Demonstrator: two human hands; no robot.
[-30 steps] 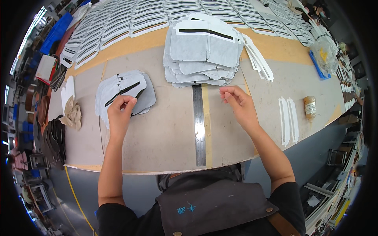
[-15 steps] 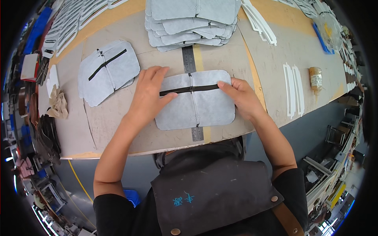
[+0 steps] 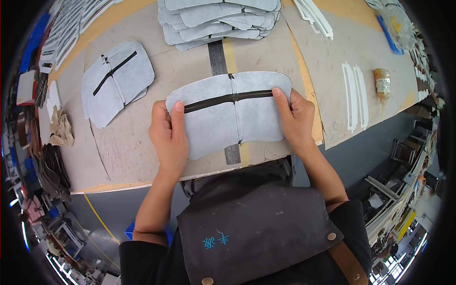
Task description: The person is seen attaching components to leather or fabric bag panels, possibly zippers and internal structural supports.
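Between my hands is a light grey panel (image 3: 213,126) with rounded corners, a black strip across it and a seam down its middle. My left hand (image 3: 172,135) grips its left edge, thumb on top by the strip's end and fingers underneath. At the right edge my right hand (image 3: 298,118) holds it the same way. The panel bows upward, raised over a dark metal ruler (image 3: 232,156) on the table. To the left, similar grey panels (image 3: 118,78) lie one on another, the top one with a black strip.
Beyond the held panel rises a tall stack of grey panels (image 3: 218,21). White strip frames (image 3: 355,97) and an amber bottle (image 3: 382,85) lie on the right of the table (image 3: 128,147). A crumpled tan cloth (image 3: 61,127) is at the left edge, a clear plastic bag (image 3: 398,26) far right.
My left hand has gone from lying spread over the panel to gripping its left edge. The panel has been lifted and now bends. The whole view has shifted slightly.
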